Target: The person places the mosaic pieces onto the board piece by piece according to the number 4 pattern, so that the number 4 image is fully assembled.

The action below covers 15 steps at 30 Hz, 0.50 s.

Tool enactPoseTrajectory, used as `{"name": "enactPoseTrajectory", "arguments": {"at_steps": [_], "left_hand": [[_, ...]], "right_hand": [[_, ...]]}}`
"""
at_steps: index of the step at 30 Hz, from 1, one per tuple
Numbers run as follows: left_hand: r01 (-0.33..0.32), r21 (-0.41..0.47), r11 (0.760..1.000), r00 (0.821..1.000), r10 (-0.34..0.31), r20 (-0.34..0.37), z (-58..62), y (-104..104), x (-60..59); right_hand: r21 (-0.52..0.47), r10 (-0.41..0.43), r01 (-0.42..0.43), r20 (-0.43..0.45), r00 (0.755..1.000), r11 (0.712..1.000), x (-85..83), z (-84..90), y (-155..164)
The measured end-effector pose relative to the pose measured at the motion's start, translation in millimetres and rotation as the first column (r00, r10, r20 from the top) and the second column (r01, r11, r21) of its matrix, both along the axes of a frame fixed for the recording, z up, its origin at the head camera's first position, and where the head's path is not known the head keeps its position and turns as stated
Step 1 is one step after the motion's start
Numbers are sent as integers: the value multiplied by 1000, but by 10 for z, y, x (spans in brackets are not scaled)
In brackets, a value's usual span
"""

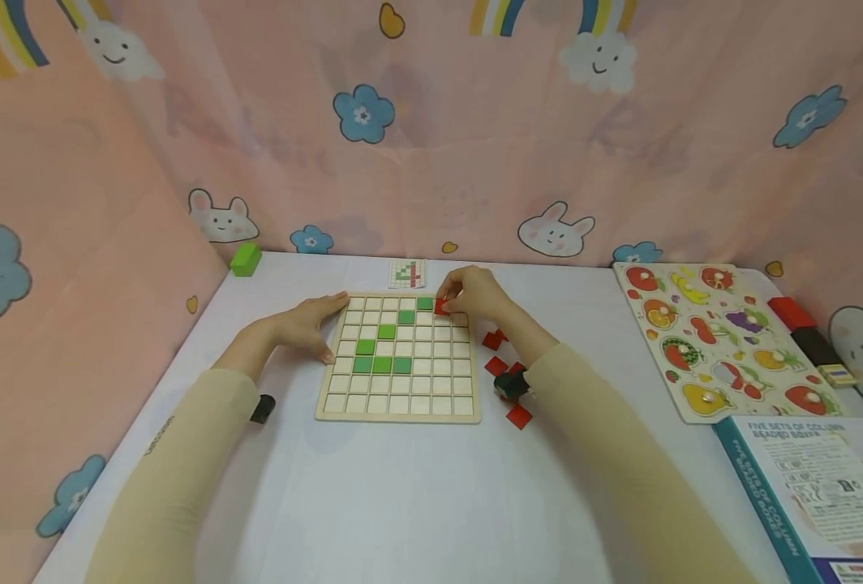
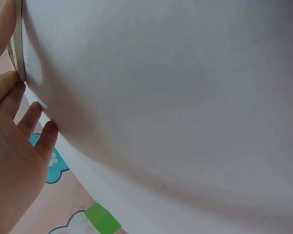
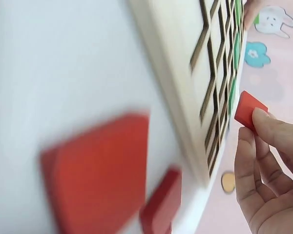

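Observation:
A wooden grid board (image 1: 399, 408) lies on the white table, with several green tiles (image 1: 382, 364) set in its cells. My right hand (image 1: 470, 294) pinches a red square tile (image 1: 442, 307) over the board's top row, just right of a green tile (image 1: 425, 303); the right wrist view shows the same red tile (image 3: 249, 110) at my fingertips (image 3: 269, 127) beside the board (image 3: 185, 83). My left hand (image 1: 306, 326) rests flat against the board's left edge, fingers straight; in the left wrist view its fingers (image 2: 19, 105) touch the board's edge (image 2: 18, 44).
Loose red tiles (image 1: 517, 415) lie right of the board. A small pattern card (image 1: 408, 274) lies behind it. A green block (image 1: 245, 259) sits at the far left corner. A fruit puzzle board (image 1: 719, 338) and a printed box (image 1: 818, 487) occupy the right side.

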<state>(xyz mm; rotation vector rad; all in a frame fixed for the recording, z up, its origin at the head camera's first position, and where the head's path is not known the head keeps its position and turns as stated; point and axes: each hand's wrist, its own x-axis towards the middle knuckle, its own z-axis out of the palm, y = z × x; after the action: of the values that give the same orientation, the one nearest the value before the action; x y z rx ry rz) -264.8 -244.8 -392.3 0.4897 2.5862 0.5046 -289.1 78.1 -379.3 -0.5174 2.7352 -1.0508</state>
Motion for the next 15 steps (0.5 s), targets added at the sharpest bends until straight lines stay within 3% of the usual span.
{"name": "enactPoseTrajectory", "arguments": {"at_steps": [9,15], "left_hand": [[-4,9,1000,1000,4,-1,-9,6,1],[-8,11,1000,1000,8,-5,-2,7,11]], "right_hand": [[15,48,-48,0,999,999,26,-61,-261],[109,94,-91,-25,995,990,53,-60,-286]]}}
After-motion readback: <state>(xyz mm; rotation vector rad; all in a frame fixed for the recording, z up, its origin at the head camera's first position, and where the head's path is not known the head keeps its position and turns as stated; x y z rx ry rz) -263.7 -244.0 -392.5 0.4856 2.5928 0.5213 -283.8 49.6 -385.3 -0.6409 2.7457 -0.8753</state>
